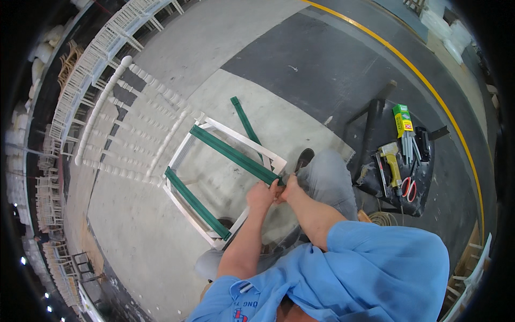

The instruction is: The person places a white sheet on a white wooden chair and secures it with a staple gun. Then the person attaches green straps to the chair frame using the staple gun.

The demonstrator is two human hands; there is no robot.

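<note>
A white chair frame with a turned-spindle back (173,96) stands before me, its back to the left and its seat (244,140) an open frame. Green webbing straps cross the seat: one strap (196,203) lies along the left side, another strap (233,153) runs through the middle. My left hand (260,195) and my right hand (290,189) meet at the near end of the middle strap, by the seat's near rail. Fingers of both are closed around that end; their tips are partly hidden. A third strap (245,121) extends past the seat's right side.
On a black stool (370,180) at right lie a yellow staple gun (391,161), red-handled scissors (409,189), a green-and-yellow box (402,119) and silver staple strips (410,149). A coiled hose (383,219) is beside the stool. Rows of white chairs (102,59) line the left.
</note>
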